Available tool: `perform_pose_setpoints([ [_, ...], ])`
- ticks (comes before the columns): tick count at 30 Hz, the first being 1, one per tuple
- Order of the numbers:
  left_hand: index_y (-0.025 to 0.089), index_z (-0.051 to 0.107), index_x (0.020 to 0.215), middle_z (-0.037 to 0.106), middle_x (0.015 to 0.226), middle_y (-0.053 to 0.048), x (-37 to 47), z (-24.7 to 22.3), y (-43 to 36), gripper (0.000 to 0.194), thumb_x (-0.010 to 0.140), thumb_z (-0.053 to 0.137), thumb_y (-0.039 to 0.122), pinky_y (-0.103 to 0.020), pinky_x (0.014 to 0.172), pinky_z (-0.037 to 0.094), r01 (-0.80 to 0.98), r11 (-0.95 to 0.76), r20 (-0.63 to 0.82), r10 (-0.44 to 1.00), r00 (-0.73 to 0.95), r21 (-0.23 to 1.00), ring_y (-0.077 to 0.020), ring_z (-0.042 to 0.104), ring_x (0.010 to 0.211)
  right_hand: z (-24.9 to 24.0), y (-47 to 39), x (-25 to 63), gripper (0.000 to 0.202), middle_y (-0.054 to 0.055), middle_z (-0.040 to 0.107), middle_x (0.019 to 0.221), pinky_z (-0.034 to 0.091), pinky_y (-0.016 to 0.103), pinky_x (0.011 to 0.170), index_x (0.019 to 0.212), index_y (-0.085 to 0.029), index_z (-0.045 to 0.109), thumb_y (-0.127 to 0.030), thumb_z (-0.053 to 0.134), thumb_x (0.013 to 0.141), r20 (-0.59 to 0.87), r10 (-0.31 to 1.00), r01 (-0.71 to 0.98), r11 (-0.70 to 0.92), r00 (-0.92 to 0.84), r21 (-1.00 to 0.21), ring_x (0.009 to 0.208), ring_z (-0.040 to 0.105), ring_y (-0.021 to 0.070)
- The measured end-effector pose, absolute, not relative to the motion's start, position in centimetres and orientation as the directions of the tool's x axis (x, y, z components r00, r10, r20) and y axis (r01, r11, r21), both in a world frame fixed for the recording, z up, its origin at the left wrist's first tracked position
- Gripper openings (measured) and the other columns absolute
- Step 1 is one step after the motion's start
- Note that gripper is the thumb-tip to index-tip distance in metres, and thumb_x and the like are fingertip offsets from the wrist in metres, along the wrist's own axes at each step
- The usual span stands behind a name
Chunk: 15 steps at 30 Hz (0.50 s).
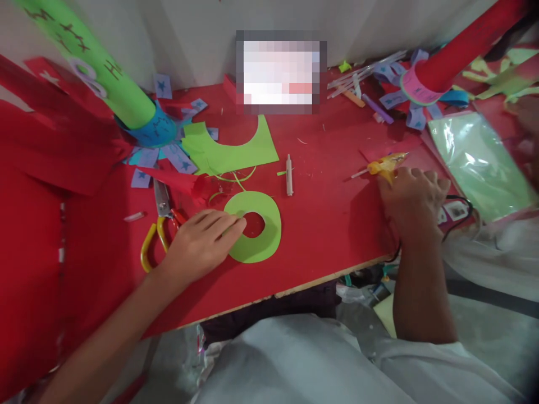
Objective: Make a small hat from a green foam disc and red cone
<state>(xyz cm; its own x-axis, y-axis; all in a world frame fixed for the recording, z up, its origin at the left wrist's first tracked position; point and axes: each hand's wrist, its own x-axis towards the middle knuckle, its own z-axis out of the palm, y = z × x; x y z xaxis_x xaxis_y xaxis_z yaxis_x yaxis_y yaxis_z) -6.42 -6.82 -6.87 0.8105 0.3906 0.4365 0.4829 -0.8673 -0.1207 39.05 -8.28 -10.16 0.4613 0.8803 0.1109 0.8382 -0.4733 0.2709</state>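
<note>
My left hand (pixel 197 241) pinches a flat green paper ring (pixel 269 235) at its left side, fingertips at the edge of the round hole. The ring lies on the red table. Scissors (pixel 162 205) with yellow and red handles rest beside that hand, partly hidden behind it. Over on the right, my right hand (pixel 415 199) is closed around a yellow hot glue gun (pixel 387 164), its handle mostly covered by my fingers. A whitish glue stick (pixel 359 174) pokes out of the gun's left end. Between my hands lies a pale pen-like stick (pixel 289 175).
A cut green sheet (pixel 240 151) lies behind the ring. Green (pixel 113 78) and red (pixel 458 56) paper tubes stand at left and right, with star-printed tabs around their bases. A plastic packet (pixel 480 163) lies at right. A blurred-out rectangle (pixel 280 73) is at the back.
</note>
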Motion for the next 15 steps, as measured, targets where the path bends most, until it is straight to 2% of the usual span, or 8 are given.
perform_pose_setpoints([
  [3,0.014,0.074,0.118,0.083,0.108,-0.007,-5.9,-6.8,-7.0,0.023,0.102,0.06,0.006,-0.038,0.093,0.061,0.47,-0.874,0.377,0.397,0.837,-0.122,-0.023,0.078,0.1,-10.3,-8.0,39.3,0.052,0.026,0.078,0.119,0.04,0.05,0.097,0.121,-0.007,0.075,-0.05,0.049,0.106,0.105,0.875,0.842,-0.483,0.472,0.24,0.116,0.066,0.0394],
  [6,0.015,0.072,0.134,0.079,0.134,-0.01,-5.0,-6.9,-7.4,0.032,0.106,0.057,0.012,-0.042,0.106,0.059,0.467,-0.881,0.257,0.435,0.863,-0.078,-0.0272,0.074,0.122,-10.5,-8.4,39.4,0.049,0.025,0.077,0.12,0.043,0.049,0.097,0.124,-0.009,0.075,-0.048,0.053,0.103,0.225,0.864,0.859,-0.488,0.451,0.151,0.117,0.065,0.0395],
  [8,0.018,0.066,0.147,0.069,0.154,-0.01,-4.5,-7.3,-7.6,0.04,0.108,0.058,0.022,-0.048,0.118,0.054,0.468,-0.884,0.17,0.458,0.872,-0.018,-0.0303,0.067,0.139,-10.6,-8.9,39.4,0.047,0.025,0.077,0.12,0.046,0.05,0.098,0.126,-0.011,0.074,-0.046,0.055,0.101,0.343,0.84,0.882,-0.468,0.421,0.062,0.115,0.066,0.0387],
  [10,0.021,0.061,0.155,0.059,0.166,-0.009,-4.3,-7.9,-7.7,0.047,0.11,0.059,0.031,-0.054,0.127,0.047,0.466,-0.884,0.107,0.468,0.877,0.04,-0.0321,0.059,0.15,-10.3,-9.4,39.3,0.043,0.023,0.077,0.117,0.048,0.049,0.098,0.125,-0.013,0.072,-0.043,0.056,0.099,0.421,0.818,0.909,-0.414,0.392,-0.042,0.112,0.067,0.0371],
  [12,0.021,0.059,0.157,0.056,0.169,-0.009,-4.3,-8.5,-7.9,0.049,0.11,0.059,0.034,-0.056,0.132,0.042,0.47,-0.879,0.074,0.475,0.877,0.083,-0.0323,0.053,0.155,-9.7,-9.8,38.9,0.041,0.02,0.077,0.111,0.05,0.047,0.093,0.124,-0.015,0.071,-0.043,0.054,0.1,0.446,0.808,0.923,-0.35,0.384,-0.16,0.105,0.068,0.0345],
  [15,0.022,0.06,0.157,0.054,0.17,-0.01,-4.5,-9.2,-8.0,0.048,0.111,0.057,0.035,-0.058,0.134,0.039,0.484,-0.868,0.072,0.492,0.867,0.11,-0.0329,0.05,0.159,-8.7,-9.9,37.6,0.038,0.016,0.075,0.101,0.051,0.041,0.078,0.119,-0.016,0.07,-0.044,0.051,0.101,0.427,0.82,0.911,-0.254,0.381,-0.323,0.088,0.069,0.0278],
])
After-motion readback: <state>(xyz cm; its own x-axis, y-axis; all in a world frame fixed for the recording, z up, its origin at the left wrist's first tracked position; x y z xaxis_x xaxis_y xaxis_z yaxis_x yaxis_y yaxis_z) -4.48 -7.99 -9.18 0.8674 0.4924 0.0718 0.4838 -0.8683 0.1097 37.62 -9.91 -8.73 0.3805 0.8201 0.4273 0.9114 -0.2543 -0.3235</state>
